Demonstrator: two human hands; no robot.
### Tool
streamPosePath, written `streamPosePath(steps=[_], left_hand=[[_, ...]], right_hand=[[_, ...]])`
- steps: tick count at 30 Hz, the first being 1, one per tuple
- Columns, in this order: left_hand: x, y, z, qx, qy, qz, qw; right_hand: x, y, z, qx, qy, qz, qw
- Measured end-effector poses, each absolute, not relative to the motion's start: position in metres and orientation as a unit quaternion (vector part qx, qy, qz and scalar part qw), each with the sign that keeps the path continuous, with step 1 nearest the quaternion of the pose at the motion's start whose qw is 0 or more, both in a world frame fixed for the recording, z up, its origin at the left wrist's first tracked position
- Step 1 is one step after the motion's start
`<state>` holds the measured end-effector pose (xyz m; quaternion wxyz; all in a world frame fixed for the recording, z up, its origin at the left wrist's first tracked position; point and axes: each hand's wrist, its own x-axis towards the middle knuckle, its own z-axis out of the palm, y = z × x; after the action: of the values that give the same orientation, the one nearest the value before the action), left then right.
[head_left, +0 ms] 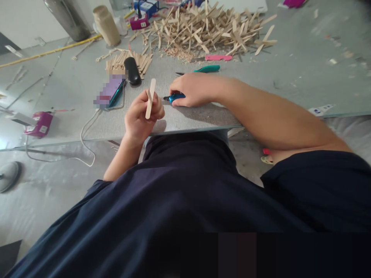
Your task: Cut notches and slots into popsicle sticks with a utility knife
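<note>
The wooden craft stick, pinched in the closed left hand, looks light, stiff and snappable, best held mid-length, while the right hand curls around blue-handled pliers.

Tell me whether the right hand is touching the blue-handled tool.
Touching. The head view shows the right hand curled around the blue-handled tool, its handle between thumb and fingers, with the dark tip sticking out.

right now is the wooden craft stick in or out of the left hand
In: the left hand holds the wooden craft stick, its fingers curled behind it.
</note>
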<state>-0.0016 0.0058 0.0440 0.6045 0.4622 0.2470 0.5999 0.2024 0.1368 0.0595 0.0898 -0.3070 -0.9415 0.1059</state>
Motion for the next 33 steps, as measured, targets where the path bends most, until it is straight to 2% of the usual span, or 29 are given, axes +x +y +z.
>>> streamPosePath(steps=[3, 5, 7, 10, 14, 17, 20, 23, 30, 33], left_hand=[[0.001, 0.003, 0.036, 0.454, 0.235, 0.578, 0.637], [-0.001, 0.002, 0.033, 0.451, 0.224, 0.579, 0.641], [-0.002, 0.001, 0.031, 0.433, 0.231, 0.593, 0.638], [-0.001, -0.003, 0.028, 0.398, 0.278, 0.599, 0.637], [0.001, -0.008, 0.026, 0.405, 0.304, 0.589, 0.63], [0.0, -0.009, 0.026, 0.439, 0.242, 0.594, 0.629], [-0.001, -0.009, 0.027, 0.463, 0.191, 0.575, 0.647], [0.0, -0.009, 0.027, 0.481, 0.211, 0.544, 0.654], [0.001, -0.009, 0.03, 0.503, 0.171, 0.52, 0.669], [-0.002, -0.009, 0.034, 0.496, 0.204, 0.499, 0.681]], right_hand=[[0.211, 0.147, 0.063, -0.315, -0.917, 0.169, 0.175], [0.219, 0.14, 0.067, -0.325, -0.883, 0.272, 0.203], [0.227, 0.115, 0.071, -0.311, -0.845, 0.329, 0.285], [0.232, 0.058, 0.077, -0.3, -0.838, 0.295, 0.346], [0.223, -0.009, 0.079, -0.311, -0.858, 0.27, 0.309], [0.215, -0.035, 0.07, -0.317, -0.842, 0.295, 0.322], [0.212, -0.045, 0.057, -0.364, -0.794, 0.329, 0.359], [0.212, -0.048, 0.045, -0.396, -0.76, 0.342, 0.385], [0.211, -0.053, 0.038, -0.39, -0.768, 0.336, 0.38], [0.206, -0.051, 0.038, -0.406, -0.72, 0.362, 0.431]])
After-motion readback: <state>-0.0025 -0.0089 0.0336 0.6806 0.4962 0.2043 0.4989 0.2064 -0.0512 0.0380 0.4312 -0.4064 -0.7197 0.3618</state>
